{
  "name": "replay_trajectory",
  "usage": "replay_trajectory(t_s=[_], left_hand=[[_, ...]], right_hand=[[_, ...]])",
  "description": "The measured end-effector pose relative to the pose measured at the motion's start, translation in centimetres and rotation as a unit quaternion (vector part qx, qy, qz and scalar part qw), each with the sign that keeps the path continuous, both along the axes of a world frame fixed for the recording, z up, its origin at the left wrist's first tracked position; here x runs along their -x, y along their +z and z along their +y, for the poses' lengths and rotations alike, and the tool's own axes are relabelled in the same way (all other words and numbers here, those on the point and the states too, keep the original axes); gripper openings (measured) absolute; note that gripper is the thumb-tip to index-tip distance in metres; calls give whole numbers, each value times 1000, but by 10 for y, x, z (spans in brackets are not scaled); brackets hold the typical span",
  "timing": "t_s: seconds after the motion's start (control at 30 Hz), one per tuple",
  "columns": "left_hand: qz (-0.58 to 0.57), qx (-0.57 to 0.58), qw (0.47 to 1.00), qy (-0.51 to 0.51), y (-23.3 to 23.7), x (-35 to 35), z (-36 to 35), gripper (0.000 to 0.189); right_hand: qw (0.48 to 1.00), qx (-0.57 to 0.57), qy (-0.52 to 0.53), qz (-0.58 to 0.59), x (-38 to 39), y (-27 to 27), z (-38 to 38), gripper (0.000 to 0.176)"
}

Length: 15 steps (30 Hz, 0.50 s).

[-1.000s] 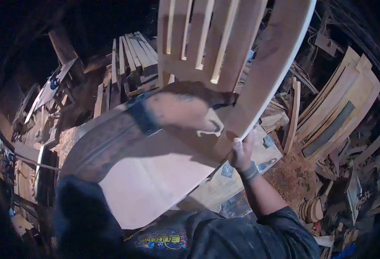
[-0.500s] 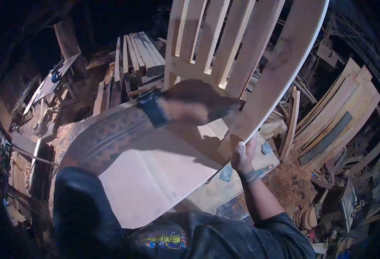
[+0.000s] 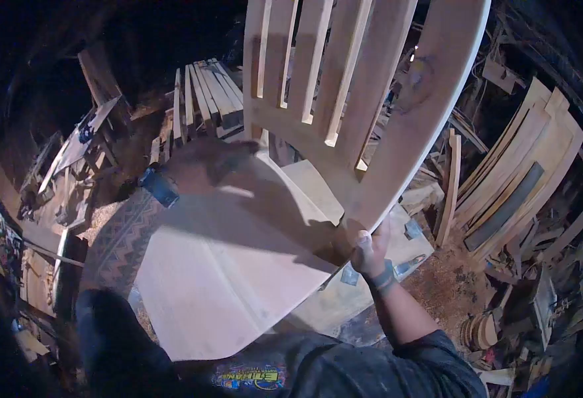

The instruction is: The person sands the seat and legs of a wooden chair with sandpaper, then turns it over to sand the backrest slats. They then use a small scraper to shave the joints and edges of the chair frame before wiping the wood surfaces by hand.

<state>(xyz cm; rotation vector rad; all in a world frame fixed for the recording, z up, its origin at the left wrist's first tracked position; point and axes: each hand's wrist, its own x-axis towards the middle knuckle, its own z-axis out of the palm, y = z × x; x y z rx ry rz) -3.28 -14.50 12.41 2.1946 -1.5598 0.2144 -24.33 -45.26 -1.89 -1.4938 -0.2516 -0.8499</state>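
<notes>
Chair [image 3: 318, 126] backrest up, leaning right; right hand [image 3: 369, 249] grips side post [image 3: 414, 126]; left hand [image 3: 205, 158] on seat [image 3: 225, 265], grip unclear.

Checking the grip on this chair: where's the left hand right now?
In the head view, the left hand lies left of centre on the back edge of the wooden chair seat, beside the lower left corner of the slatted backrest.

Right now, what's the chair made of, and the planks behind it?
The chair looks like pale bare wood, probably unvarnished: matte surface, faint grain, a dark knot on its back post. The stacked planks look like raw wood: same pale colour.
</notes>
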Motion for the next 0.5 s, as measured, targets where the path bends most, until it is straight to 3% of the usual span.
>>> replay_trajectory(t_s=[0.07,0.13,0.33,0.43,0.5], left_hand=[[-49,108,993,-19,2,5,-2,46],[-120,73,989,39,17,33,-26,46],[-132,59,989,-23,2,34,-100,42],[-161,121,978,-52,-3,25,-110,39],[-188,54,981,-3,3,33,-102,38]], right_hand=[[1000,-17,9,1,2,1,5,87],[1000,-8,19,19,4,-1,2,83],[1000,13,-20,18,5,12,6,77],[999,14,-29,4,3,12,8,81],[1000,25,-15,7,2,5,0,84]])
